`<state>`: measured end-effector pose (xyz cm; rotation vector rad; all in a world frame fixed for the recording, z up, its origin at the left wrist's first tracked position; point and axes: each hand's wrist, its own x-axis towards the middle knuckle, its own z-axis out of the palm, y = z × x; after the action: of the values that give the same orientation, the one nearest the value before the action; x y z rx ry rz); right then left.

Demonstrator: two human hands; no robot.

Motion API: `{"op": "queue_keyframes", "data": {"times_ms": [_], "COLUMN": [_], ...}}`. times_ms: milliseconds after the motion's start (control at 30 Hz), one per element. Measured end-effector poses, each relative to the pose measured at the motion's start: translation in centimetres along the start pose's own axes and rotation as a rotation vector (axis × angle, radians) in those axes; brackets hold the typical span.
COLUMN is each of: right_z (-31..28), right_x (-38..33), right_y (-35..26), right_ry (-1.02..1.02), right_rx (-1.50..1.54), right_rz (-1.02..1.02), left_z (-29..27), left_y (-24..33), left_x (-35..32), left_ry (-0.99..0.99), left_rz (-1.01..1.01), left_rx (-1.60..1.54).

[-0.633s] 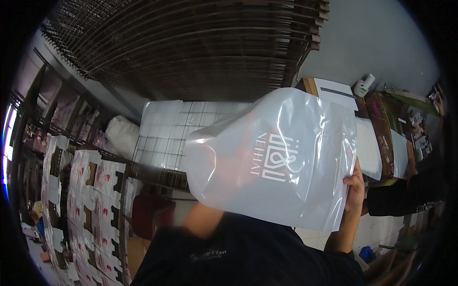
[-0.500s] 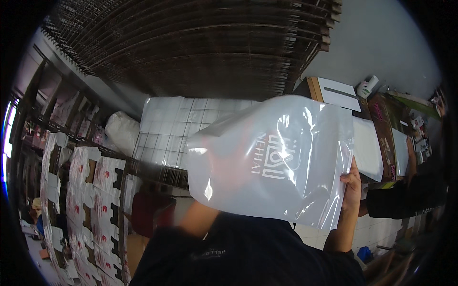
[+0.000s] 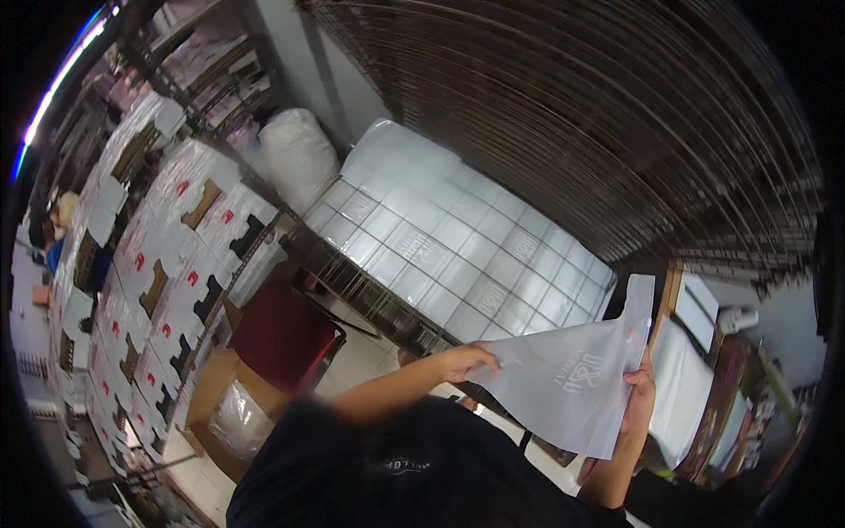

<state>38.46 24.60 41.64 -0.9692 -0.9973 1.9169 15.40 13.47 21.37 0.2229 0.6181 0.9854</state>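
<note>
A translucent frosted plastic bag (image 3: 563, 374) with a white printed emblem is stretched between my hands. My left hand (image 3: 469, 361) pinches its bottom-left corner. My right hand (image 3: 641, 387) grips the opposite edge, thumb on top, near a folded strip along that side. Beyond the bag lies a wire drying rack tray (image 3: 378, 295) covered with more bags (image 3: 422, 242) of the same sort, flat and side by side, the wire grid showing in lines across them.
Tilted wire racks (image 3: 598, 114) rise above and behind the tray. At left are stacked white cartons (image 3: 145, 290), a white sack (image 3: 297, 158), a red chair (image 3: 282, 334) and an open cardboard box (image 3: 207, 392) holding clear plastic. White sheets (image 3: 678, 396) lie to the right.
My view has turned, tilting the scene. My left hand has come out from behind the bag to its corner. The bag has been drawn lower and to the right, away from the tray.
</note>
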Motion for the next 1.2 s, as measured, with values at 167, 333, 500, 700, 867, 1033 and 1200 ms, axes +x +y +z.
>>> {"op": "queue_keyframes", "data": {"times_ms": [167, 333, 500, 700, 867, 1033, 1200], "right_z": [7.1, 13.0, 22.6, 25.8, 25.8, 25.9, 25.8], "right_x": [7.8, 20.7, 26.0, 31.3, 33.9, 33.7, 33.9], "right_y": [4.0, 16.7, 22.7, 34.9, 44.0, 47.5, 48.8], "right_ry": [0.034, -0.118, -0.162, -0.224, -0.079, -0.039, 0.063], "right_rx": [-0.139, -0.232, -0.416, -0.491, -0.533, -0.691, -0.704], "right_rz": [0.115, 0.288, 0.327, 0.351, 0.426, 0.471, 0.441], "left_z": [-10.5, -23.0, -25.2, -36.0, -44.0, -52.6, -45.9], "left_y": [10.3, 24.5, 32.4, 32.7, 31.0, 25.7, 24.2], "left_x": [-5.1, -16.1, -24.7, -26.8, -23.9, -22.0, -19.0], "left_ry": [0.309, 0.729, 0.77, 1.38, 1.736, 1.824, 1.923], "left_rz": [0.261, 0.618, 0.891, 1.051, 0.846, 0.631, 0.731], "left_rx": [-0.136, -0.125, 0.135, 0.422, 0.639, 0.61, 0.91]}}
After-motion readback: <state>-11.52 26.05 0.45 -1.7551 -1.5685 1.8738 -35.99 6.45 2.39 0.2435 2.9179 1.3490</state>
